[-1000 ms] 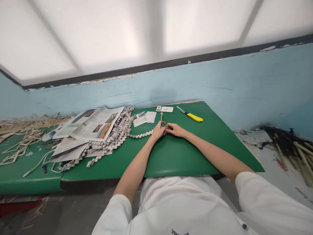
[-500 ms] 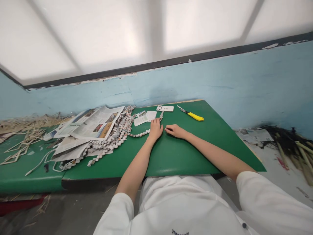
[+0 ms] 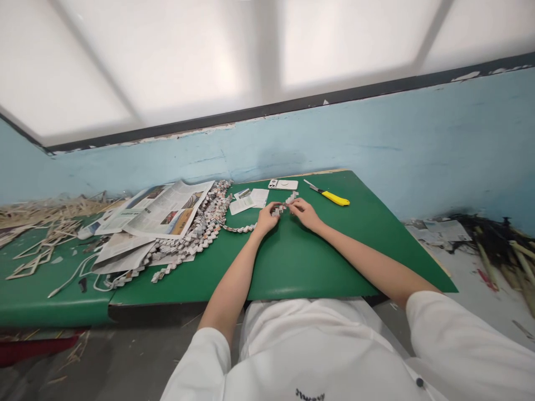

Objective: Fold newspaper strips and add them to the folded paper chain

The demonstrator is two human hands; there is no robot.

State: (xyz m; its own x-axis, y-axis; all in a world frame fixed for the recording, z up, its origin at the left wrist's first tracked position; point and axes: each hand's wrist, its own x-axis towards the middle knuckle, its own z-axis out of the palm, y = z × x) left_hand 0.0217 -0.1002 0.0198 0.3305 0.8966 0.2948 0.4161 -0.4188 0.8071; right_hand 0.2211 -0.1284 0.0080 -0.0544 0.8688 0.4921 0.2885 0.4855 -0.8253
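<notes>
A zigzag chain of folded newspaper (image 3: 241, 229) curves from the pile on the left into my hands. My left hand (image 3: 267, 218) is closed around it near its end. The chain's end piece (image 3: 291, 197) sticks up between my two hands. My right hand (image 3: 305, 214) pinches at this end with thumb and forefinger, close beside the left. Just beyond the hands lie several cut paper pieces (image 3: 259, 197).
Newspaper sheets (image 3: 167, 209) lie over a heap of folded paper chain (image 3: 211, 223). A white phone (image 3: 287, 184) and a yellow-handled knife (image 3: 334, 198) rest on the green table (image 3: 317, 262). White cables (image 3: 79, 270) and thin wooden frames (image 3: 42, 250) are at left.
My right hand has moved up to the chain's end and now pinches there. My left hand has turned, and the end of the chain has swung to the right.
</notes>
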